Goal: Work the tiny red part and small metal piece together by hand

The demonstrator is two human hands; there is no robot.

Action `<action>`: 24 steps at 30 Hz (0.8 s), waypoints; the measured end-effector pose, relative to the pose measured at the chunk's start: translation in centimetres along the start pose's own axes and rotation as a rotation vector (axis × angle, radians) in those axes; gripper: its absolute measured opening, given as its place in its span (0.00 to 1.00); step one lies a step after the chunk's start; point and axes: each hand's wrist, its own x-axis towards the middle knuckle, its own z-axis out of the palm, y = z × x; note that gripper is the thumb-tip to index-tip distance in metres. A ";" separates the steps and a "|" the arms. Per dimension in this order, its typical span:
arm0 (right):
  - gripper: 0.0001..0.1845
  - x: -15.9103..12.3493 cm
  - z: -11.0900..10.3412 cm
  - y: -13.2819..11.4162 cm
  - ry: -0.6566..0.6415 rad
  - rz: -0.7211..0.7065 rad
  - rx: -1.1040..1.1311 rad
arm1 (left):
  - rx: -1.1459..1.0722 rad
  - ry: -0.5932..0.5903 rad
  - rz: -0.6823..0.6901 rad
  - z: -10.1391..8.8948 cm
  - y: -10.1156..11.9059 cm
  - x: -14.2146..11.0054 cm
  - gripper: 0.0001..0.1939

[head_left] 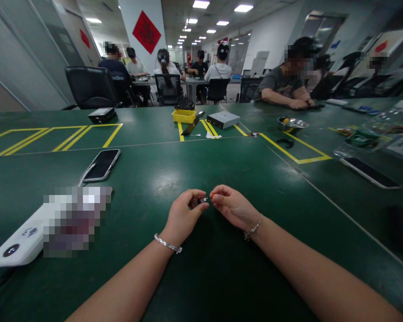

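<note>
My left hand (185,212) pinches a small metallic and dark piece (203,200) between thumb and fingers, too small to name. Close beside it, my right hand (234,206) is closed on a small orange piece (212,195), mostly covered by the fingertips. The two hands face each other just above the green table (174,165), with a narrow gap between their fingertips. A bracelet circles each wrist.
On the left lie a phone (102,165) with a white cable and a white power bank (23,237). Farther back stand a yellow tray (184,117) of cables, a grey box (223,119) and a metal bowl (293,125). A bottle (362,136) and another phone (369,172) lie right. A person sits across the table.
</note>
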 end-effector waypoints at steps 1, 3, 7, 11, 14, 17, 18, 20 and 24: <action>0.08 0.0 0.1 0.1 0.003 -0.008 0.002 | 0.022 0.009 0.027 0.0 0.1 -0.1 0.10; 0.09 -0.2 0.5 0.3 0.010 -0.018 0.014 | 0.067 0.021 0.083 0.0 0.2 -0.3 0.10; 0.09 -0.5 1.3 0.5 0.050 -0.047 0.025 | 0.127 0.065 0.172 -0.1 0.2 -0.4 0.09; 0.08 -0.7 1.8 0.8 0.117 -0.088 0.032 | 0.148 0.089 0.220 -0.2 0.3 -0.4 0.08; 0.07 -0.7 1.9 1.0 0.139 -0.112 0.058 | 0.150 0.104 0.229 -0.1 0.3 -0.4 0.07; 0.07 -0.7 2.0 1.0 0.135 -0.113 0.066 | 0.145 0.119 0.227 -0.1 0.3 -0.5 0.07; 0.06 -0.8 2.1 1.0 0.132 -0.112 0.061 | 0.142 0.125 0.224 -0.2 0.3 -0.5 0.07; 0.05 -0.9 2.2 0.9 0.118 -0.107 0.045 | 0.138 0.135 0.219 -0.3 0.3 -0.5 0.07; 0.06 -1.0 2.2 0.7 0.068 -0.113 -0.001 | 0.134 0.153 0.206 -0.3 0.4 -0.5 0.06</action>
